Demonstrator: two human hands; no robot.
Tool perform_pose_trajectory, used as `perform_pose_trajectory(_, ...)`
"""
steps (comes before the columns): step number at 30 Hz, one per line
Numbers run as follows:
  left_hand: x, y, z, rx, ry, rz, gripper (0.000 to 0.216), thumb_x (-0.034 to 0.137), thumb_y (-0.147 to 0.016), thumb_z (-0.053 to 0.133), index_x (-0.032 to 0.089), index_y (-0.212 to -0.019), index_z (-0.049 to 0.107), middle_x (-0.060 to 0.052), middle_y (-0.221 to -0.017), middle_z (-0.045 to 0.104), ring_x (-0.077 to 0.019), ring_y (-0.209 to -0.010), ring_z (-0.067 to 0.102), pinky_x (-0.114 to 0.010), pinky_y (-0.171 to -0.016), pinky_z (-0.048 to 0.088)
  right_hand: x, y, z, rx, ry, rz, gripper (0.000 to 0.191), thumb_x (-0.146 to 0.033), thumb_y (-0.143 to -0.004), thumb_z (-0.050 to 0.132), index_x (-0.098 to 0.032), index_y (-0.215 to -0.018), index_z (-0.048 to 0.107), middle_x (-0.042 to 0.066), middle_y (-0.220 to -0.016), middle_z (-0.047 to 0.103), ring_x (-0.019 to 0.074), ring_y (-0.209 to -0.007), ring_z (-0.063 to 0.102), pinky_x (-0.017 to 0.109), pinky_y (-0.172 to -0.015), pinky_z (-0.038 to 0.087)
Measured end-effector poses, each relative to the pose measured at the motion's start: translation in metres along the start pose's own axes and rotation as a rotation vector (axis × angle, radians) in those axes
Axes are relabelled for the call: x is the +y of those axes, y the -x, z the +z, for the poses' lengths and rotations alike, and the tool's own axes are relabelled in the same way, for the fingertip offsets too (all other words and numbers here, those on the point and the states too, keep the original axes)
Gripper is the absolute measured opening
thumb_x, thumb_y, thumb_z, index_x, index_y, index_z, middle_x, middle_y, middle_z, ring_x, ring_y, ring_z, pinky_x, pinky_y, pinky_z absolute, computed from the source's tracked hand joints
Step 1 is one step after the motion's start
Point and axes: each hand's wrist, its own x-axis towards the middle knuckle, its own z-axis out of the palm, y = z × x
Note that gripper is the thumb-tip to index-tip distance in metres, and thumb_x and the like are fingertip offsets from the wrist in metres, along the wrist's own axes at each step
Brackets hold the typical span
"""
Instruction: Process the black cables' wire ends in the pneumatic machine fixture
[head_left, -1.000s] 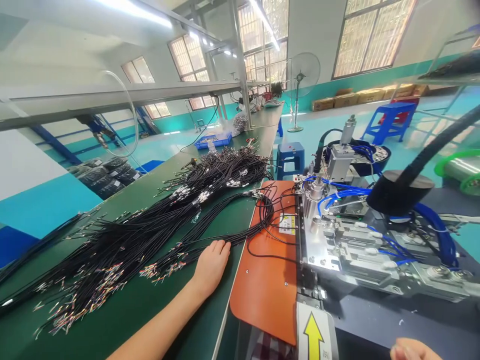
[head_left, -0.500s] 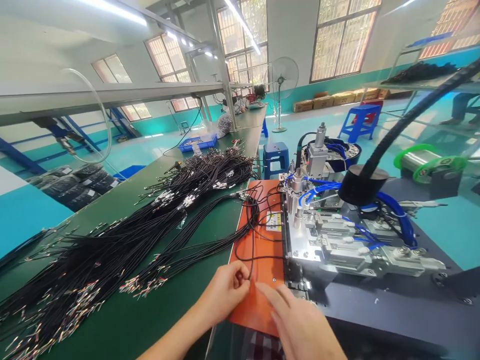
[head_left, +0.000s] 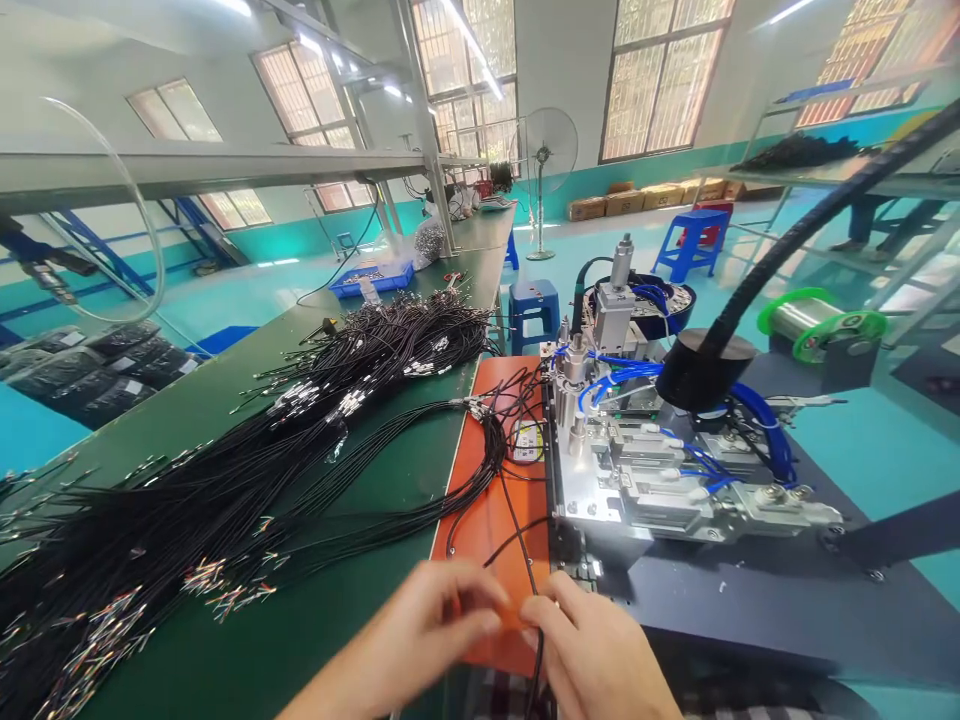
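The right hand [head_left: 589, 640] held a black cable [head_left: 519, 535] between its fingers, over the near part of the orange panel [head_left: 472, 545]. The left hand [head_left: 431, 630] was just beside it – thumb and fingers parted. Looped cables [head_left: 491, 440] lay farther up the panel – between the green table [head_left: 352, 600] and the machine [head_left: 592, 495].

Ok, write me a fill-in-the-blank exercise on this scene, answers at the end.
The ____ hand holds a cable.
The piled cables on the bench are mostly ____.
The spool is rimmed in ____.
Between the bench and the machine lies an ____ board.

Missing words: right; black; green; orange.
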Motion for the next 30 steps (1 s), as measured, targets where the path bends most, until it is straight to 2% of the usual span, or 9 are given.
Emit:
perform_pose_trajectory(4, -0.048, -0.022, -0.02, 0.172, -0.475, 0.112, 0.068, 0.042, -0.072, 0.069, 0.029, -0.134, 0.045, -0.011, -0.121, 0.056, -0.0302, -0.11, 0.051, -0.044, -0.09, 0.042, -0.002, -0.006, -0.013, 0.127, -0.035, -0.107, 0.023, -0.025, -0.09, 0.04, -0.022, -0.077, 0.059, 0.001, -0.062, 0.056, 0.0139, -0.044, 0.05, 0.025, -0.041, 0.034)
perform_pose_trajectory(8, -0.072, -0.049, -0.009, 0.16, -0.545, 0.101, 0.068, 0.05, -0.071, 0.07, 0.026, -0.131, 0.048, -0.008, -0.108, 0.058, -0.0275, -0.1, 0.054, -0.041, -0.086, 0.044, -0.013, -0.023, -0.036, 0.224, -0.055, -0.222, 0.036, -0.029, -0.096, 0.034, -0.021, -0.071, 0.059, 0.001, -0.059, 0.056, 0.0117, -0.044, 0.048, 0.023, -0.042, 0.035)
perform_pose_trajectory(12, -0.064, -0.068, 0.013, 0.203, -0.547, 0.067, 0.057, 0.052, -0.077, 0.064, 0.02, -0.122, 0.052, -0.009, -0.105, 0.058, -0.0284, -0.098, 0.054, -0.041, -0.082, 0.044, -0.031, -0.034, -0.029, 0.207, -0.038, -0.263, 0.037, -0.04, -0.096, 0.036, -0.021, -0.075, 0.059, 0.0, -0.061, 0.055, 0.0116, -0.045, 0.046, 0.024, -0.043, 0.032)
perform_pose_trajectory(16, -0.042, -0.069, 0.015, 0.248, -0.539, 0.041, 0.05, 0.049, -0.083, 0.057, 0.016, -0.12, 0.05, -0.012, -0.106, 0.057, -0.0302, -0.101, 0.053, -0.045, -0.082, 0.043, -0.045, -0.028, 0.014, 0.19, -0.015, -0.234, 0.042, -0.053, -0.091, 0.036, -0.021, -0.077, 0.059, 0.002, -0.064, 0.057, 0.0162, -0.049, 0.048, 0.028, -0.043, 0.03)
perform_pose_trajectory(18, -0.031, -0.061, 0.01, 0.259, -0.524, 0.068, 0.054, 0.044, -0.083, 0.058, 0.016, -0.127, 0.044, -0.014, -0.116, 0.054, -0.0303, -0.107, 0.051, -0.047, -0.087, 0.043, -0.046, -0.024, 0.029, 0.116, -0.048, -0.191, 0.032, -0.047, -0.089, 0.043, -0.02, -0.08, 0.058, 0.004, -0.069, 0.059, 0.0182, -0.055, 0.051, 0.029, -0.046, 0.033)
perform_pose_trajectory(20, -0.021, -0.05, 0.004, 0.249, -0.492, 0.16, 0.049, 0.035, -0.084, 0.054, 0.021, -0.13, 0.043, -0.013, -0.123, 0.052, -0.0288, -0.107, 0.052, -0.047, -0.09, 0.042, -0.043, -0.022, 0.029, 0.041, -0.21, -0.127, 0.017, -0.031, -0.089, 0.046, -0.02, -0.089, 0.059, 0.005, -0.078, 0.063, 0.0185, -0.064, 0.055, 0.029, -0.056, 0.039)
perform_pose_trajectory(23, -0.012, -0.035, -0.007, 0.101, -0.404, 0.411, 0.029, 0.019, -0.088, 0.039, 0.025, -0.111, 0.056, -0.01, -0.11, 0.06, -0.0229, -0.093, 0.058, -0.038, -0.083, 0.047, -0.031, -0.021, 0.008, -0.065, -0.635, 0.066, 0.021, -0.018, -0.093, 0.039, -0.021, -0.099, 0.059, 0.005, -0.091, 0.066, 0.0162, -0.078, 0.06, 0.027, -0.069, 0.044)
perform_pose_trajectory(26, -0.011, -0.022, -0.021, -0.031, -0.364, 0.564, 0.029, 0.011, -0.086, 0.032, 0.022, -0.091, 0.058, -0.008, -0.099, 0.064, -0.0187, -0.086, 0.059, -0.029, -0.076, 0.048, -0.016, -0.013, -0.013, -0.055, -0.99, 0.404, 0.02, -0.028, -0.094, 0.043, -0.02, -0.095, 0.061, 0.003, -0.08, 0.064, 0.0151, -0.071, 0.058, 0.025, -0.063, 0.045)
perform_pose_trajectory(30, -0.018, -0.006, -0.029, 0.057, -0.544, 0.497, 0.031, 0.012, -0.08, 0.041, 0.021, -0.102, 0.06, -0.009, -0.111, 0.065, -0.0247, -0.098, 0.057, -0.037, -0.084, 0.046, -0.007, -0.003, -0.023, 0.07, -1.262, 0.797, 0.031, -0.049, -0.076, 0.067, -0.019, -0.077, 0.061, -0.001, -0.062, 0.056, 0.0125, -0.053, 0.051, 0.023, -0.049, 0.04)
